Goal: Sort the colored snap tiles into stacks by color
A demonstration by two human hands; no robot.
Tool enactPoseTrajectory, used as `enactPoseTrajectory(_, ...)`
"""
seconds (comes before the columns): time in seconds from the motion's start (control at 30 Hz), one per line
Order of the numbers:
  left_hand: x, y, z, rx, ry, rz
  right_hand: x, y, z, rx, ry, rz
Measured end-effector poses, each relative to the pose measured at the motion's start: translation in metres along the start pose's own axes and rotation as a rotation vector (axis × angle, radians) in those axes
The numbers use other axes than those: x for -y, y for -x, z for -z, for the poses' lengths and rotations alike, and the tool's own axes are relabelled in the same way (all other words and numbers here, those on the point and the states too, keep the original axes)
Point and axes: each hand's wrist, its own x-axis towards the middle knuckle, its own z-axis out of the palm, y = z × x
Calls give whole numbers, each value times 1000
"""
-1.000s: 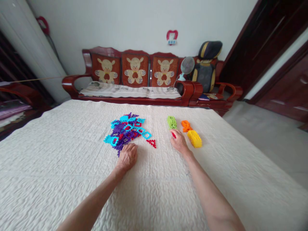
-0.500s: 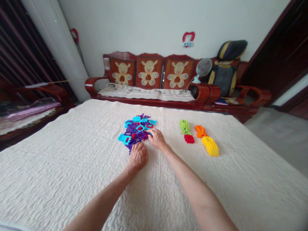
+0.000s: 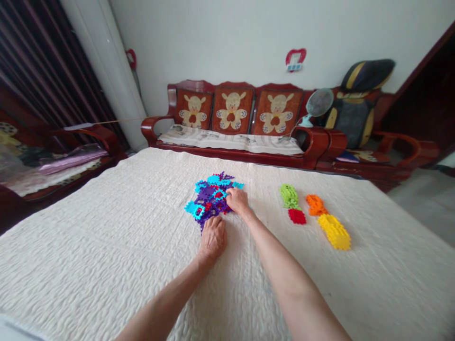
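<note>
A mixed pile of flat plastic pieces [image 3: 210, 196], purple, light blue and red, lies on the cream quilted cloth [image 3: 106, 246]. My left hand [image 3: 213, 237] rests at the pile's near edge, fingers curled under and their tips hidden. My right hand [image 3: 237, 201] is on the pile's right side, its fingers bent down onto a piece there. To the right lie sorted stacks: green [image 3: 289, 195], red [image 3: 296, 216], orange [image 3: 315, 204] and yellow [image 3: 334, 231].
A wooden bench [image 3: 241, 142] with bear cushions stands behind the cloth. A small fan [image 3: 318, 103] and a dark backpack [image 3: 359, 104] sit at its right end. At the left stands a chair with folded fabric [image 3: 67, 161].
My right hand left a red piece beside the green stack and moved left onto the mixed pile. The left hand stayed at the pile's near edge. My view swung left.
</note>
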Motion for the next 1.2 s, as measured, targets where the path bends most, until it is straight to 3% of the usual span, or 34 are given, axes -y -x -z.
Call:
enactPoseTrajectory(0.1,0,0,0,6,9,9,-19,6,2,37,4,12)
enactPoseTrajectory(0.3,-1,0,1,35,14,-1,-49,6,3,-3,67,-160)
enactPoseTrajectory(0.7,-1,-1,1,55,0,-4,-32,-19,-6,90,52,-197)
enactPoseTrajectory(0.83,-1,-1,1,62,-19,-9,-31,-15,-5,54,49,-152)
enactPoseTrajectory(1.03,0,-1,0,82,-42,-23,-52,4,25,-20,31,-154)
enactPoseTrajectory(1.2,-1,-2,3,93,-61,-24,-94,28,63,72,59,-221)
